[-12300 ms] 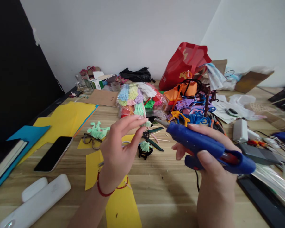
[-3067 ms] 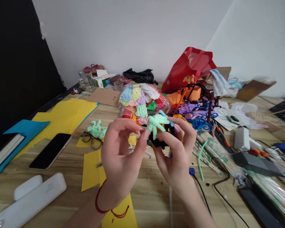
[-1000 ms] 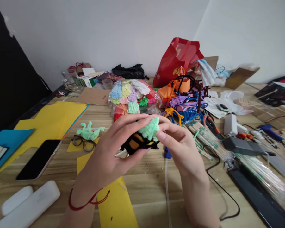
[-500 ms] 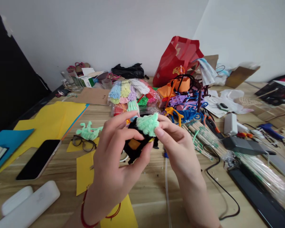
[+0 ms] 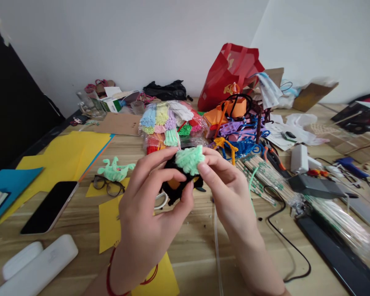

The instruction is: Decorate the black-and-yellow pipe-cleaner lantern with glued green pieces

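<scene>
Both hands meet over the middle of the table around a small fuzzy black piece (image 5: 175, 193) with an orange patch, which looks made of pipe cleaners. My left hand (image 5: 152, 201) grips the black piece from the left, thumb and fingers bent round it. A mint-green fuzzy piece (image 5: 189, 159) lies against its top. My right hand (image 5: 229, 187) pinches the green piece at its right edge between thumb and fingers. Part of the black piece is hidden behind my fingers. Another mint-green pipe-cleaner shape (image 5: 115, 169) rests on the table to the left, beside eyeglasses (image 5: 111, 187).
Left are a phone (image 5: 51, 207), yellow sheets (image 5: 64, 156) and a white case (image 5: 46, 263). Bagged pipe cleaners (image 5: 163, 119) and a red bag (image 5: 230, 74) stand behind. At right lie pliers (image 5: 274, 158), a blue glue gun (image 5: 352, 167) and a black cable (image 5: 291, 238).
The black piece has turned slightly and sits a little lower behind my fingers. The green piece and my right hand have shifted slightly left. Both hands keep their hold.
</scene>
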Tool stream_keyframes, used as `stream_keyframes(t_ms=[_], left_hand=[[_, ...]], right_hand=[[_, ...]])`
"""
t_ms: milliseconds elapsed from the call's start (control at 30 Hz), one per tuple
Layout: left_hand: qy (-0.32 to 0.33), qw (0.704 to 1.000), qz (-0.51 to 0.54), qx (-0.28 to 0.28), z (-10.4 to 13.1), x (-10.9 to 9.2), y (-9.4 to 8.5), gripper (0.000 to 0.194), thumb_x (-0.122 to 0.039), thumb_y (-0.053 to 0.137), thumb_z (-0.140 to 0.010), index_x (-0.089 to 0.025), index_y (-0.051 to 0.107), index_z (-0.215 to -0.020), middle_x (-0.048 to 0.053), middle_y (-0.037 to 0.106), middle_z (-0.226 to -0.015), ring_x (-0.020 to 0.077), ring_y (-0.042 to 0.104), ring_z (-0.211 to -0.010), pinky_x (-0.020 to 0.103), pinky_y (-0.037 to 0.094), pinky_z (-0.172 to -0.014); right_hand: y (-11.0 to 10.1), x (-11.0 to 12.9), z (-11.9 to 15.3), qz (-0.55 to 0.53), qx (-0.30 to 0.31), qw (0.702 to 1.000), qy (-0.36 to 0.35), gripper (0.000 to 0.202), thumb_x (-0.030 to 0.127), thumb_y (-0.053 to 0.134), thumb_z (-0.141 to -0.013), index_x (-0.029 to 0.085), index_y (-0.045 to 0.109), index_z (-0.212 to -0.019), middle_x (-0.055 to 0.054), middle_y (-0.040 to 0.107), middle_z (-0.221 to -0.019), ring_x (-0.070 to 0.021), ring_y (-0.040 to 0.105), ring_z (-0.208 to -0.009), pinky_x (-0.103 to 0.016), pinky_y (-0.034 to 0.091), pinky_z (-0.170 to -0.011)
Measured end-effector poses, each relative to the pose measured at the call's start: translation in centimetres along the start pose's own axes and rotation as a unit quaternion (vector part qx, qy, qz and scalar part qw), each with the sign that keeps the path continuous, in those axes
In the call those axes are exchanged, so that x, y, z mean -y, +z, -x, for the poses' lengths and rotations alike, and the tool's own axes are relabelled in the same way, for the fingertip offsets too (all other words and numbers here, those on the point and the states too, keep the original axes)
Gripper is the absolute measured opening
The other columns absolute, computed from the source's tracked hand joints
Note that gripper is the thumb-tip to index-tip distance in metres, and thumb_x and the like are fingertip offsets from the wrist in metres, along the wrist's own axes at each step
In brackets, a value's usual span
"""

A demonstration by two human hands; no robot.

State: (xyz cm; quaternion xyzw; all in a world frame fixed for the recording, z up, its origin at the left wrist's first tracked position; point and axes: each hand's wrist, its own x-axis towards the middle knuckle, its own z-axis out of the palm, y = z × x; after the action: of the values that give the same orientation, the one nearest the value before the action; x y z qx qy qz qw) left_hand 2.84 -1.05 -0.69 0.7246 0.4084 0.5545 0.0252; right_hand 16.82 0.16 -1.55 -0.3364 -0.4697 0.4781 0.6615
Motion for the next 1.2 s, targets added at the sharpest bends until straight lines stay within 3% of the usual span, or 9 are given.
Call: stream_keyframes(t_ms=[300,567,833,1200], left_hand=[[-0.010,0.999,0.033,0.004,0.1,0.2,-0.1,0.017,-0.012,0.069,-0.084,-0.027,0.064,-0.092,0.003,0.067,-0.124,0.0226,0.067,-0.111,0.042,0.061,-0.089],[0.001,0.999,0.033,0.014,0.1,0.4,-0.1,0.018,-0.012,0.070,-0.084,-0.027,0.063,-0.091,0.002,0.067,-0.123,0.0214,0.067,-0.111,0.041,0.059,-0.095],[0.087,0.996,0.015,-0.010,-0.6,1.3,0.4,0.020,-0.013,0.075,-0.080,-0.025,0.064,-0.090,0.003,0.069,-0.119,0.0216,0.069,-0.106,0.040,0.061,-0.090],[0.106,0.994,0.030,-0.003,-0.6,1.6,0.6,0.022,-0.010,0.072,-0.082,-0.028,0.063,-0.091,0.001,0.069,-0.122,0.0227,0.069,-0.109,0.043,0.063,-0.090]], right_hand=[[-0.2,0.6,0.1,0.023,0.013,0.999,-0.019,0.007,0.018,0.076,-0.084,0.025,0.076,-0.082,0.000,0.066,-0.108,-0.0115,0.065,-0.108,-0.021,0.051,-0.099],[-0.9,1.0,-0.1,0.052,0.024,0.998,-0.033,0.010,0.016,0.078,-0.082,0.026,0.078,-0.082,0.000,0.067,-0.105,-0.0136,0.066,-0.106,-0.026,0.052,-0.101],[-1.2,1.8,0.3,0.066,0.010,0.996,-0.065,0.015,0.019,0.074,-0.086,0.031,0.080,-0.092,-0.002,0.073,-0.112,-0.0188,0.068,-0.112,-0.033,0.058,-0.097],[-1.5,1.9,0.3,0.065,0.022,0.995,-0.071,0.015,0.018,0.076,-0.085,0.031,0.081,-0.090,-0.002,0.069,-0.111,-0.0183,0.064,-0.113,-0.035,0.053,-0.103]])
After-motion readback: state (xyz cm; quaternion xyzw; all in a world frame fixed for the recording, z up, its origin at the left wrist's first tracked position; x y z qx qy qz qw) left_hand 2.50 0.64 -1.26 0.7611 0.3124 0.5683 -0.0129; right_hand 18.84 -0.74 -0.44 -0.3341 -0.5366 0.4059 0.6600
